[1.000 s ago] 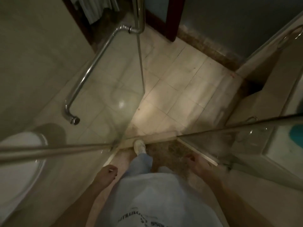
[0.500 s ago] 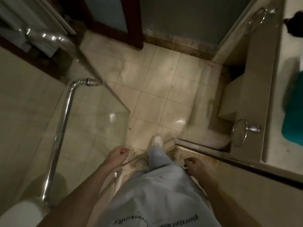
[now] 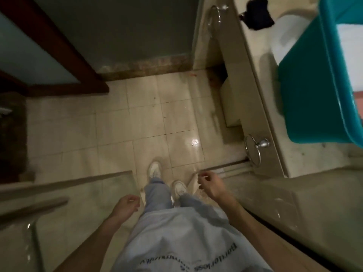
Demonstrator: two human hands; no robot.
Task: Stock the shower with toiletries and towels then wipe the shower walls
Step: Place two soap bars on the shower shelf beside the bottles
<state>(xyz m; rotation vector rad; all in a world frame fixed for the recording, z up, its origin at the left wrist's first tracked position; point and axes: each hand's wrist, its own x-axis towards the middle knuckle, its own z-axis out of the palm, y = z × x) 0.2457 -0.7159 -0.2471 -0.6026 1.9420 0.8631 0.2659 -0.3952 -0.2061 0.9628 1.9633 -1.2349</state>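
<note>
Since half a second ago the clear glass shower door (image 3: 78, 203) has shifted to the lower left of the view, and the teal plastic tub (image 3: 314, 85) has come much more into view. Now the grip of both hands is loose: the left hand (image 3: 126, 206) and the right hand (image 3: 211, 185) hang with fingers lightly curled and hold nothing. Between them are two white shoes (image 3: 155, 169) on the beige tiled floor (image 3: 147, 114). To the right, a chrome towel ring (image 3: 255, 152) sits on the front of the pale stone bench (image 3: 306, 160). The tub stands on this bench, well apart from the hands, with something white inside that I cannot identify. A black cloth (image 3: 257, 15) lies further back on it.
</note>
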